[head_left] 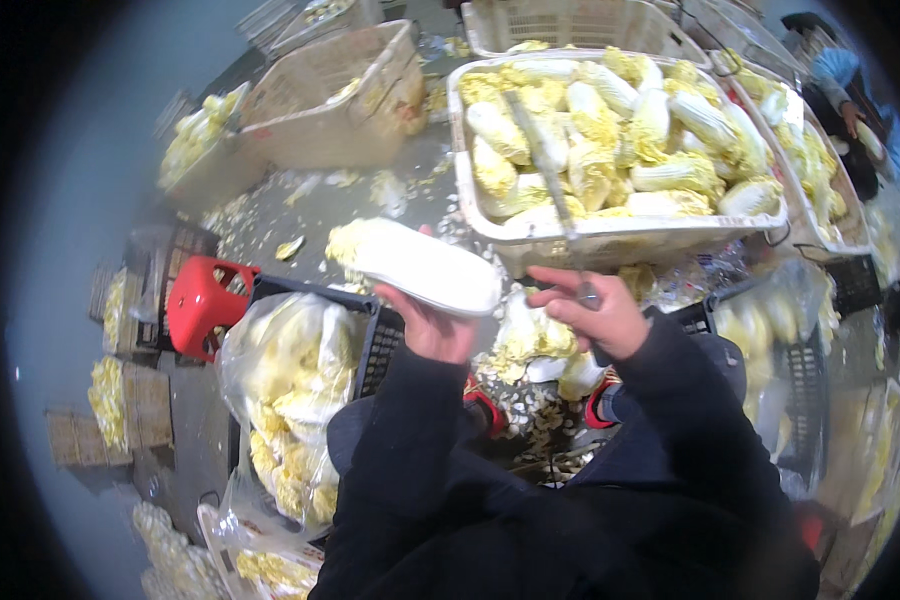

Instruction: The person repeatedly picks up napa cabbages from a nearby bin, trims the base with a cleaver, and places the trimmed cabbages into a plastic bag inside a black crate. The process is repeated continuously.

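A pale napa cabbage [420, 266] lies across the palm of my left hand [439, 326], its yellow leafy end to the left and its white base to the right. My right hand [596, 311] grips a long narrow-bladed knife [544, 165] by its handle. The blade points away from me, over a big white plastic crate [615, 244] heaped with napa cabbages [592, 142]. Knife and cabbage are apart. Below my hands, trimmed cabbage leaves [536, 337] lie in a pile on the floor between my feet.
At my left, a black crate [379, 349] holds bagged cabbages [300, 375] beside a red plastic stool [202, 304]. Another black crate [799, 397] stands at my right. Beyond are a stained white crate [330, 112] and, far right, another person's hand [851, 116]. Scraps litter the wet floor [300, 202].
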### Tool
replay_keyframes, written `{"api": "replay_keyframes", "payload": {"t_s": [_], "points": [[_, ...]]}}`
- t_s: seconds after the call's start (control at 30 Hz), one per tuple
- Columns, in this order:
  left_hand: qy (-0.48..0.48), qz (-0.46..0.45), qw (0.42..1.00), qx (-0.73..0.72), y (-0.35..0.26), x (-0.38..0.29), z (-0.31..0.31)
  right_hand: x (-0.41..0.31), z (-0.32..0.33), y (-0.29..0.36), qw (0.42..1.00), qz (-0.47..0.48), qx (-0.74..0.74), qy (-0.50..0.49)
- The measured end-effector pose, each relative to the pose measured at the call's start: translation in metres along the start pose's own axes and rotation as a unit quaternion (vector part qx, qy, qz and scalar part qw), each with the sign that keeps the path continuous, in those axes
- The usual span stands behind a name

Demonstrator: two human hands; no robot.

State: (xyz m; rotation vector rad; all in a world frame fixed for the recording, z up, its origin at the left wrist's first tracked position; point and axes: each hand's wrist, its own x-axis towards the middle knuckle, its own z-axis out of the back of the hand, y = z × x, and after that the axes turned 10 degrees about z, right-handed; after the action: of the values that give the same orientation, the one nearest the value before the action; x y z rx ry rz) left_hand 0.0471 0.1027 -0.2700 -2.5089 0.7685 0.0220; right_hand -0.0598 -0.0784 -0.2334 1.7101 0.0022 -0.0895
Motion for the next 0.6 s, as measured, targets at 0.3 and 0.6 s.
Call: {"api": "replay_keyframes", "payload": {"t_s": [0.3, 0.6], "points": [[0.144, 0.073, 0.856, 0.491, -0.005, -0.026, -0.012, -0.006, 0.022, 0.004, 0.972, -0.003, 0.236, -0.001], [-0.036, 0.498, 0.844, -0.194, 0.193, -0.106, 0.067, 0.001, -0.012, -0.047, 0.984, 0.022, -0.168, -0.054]]}}
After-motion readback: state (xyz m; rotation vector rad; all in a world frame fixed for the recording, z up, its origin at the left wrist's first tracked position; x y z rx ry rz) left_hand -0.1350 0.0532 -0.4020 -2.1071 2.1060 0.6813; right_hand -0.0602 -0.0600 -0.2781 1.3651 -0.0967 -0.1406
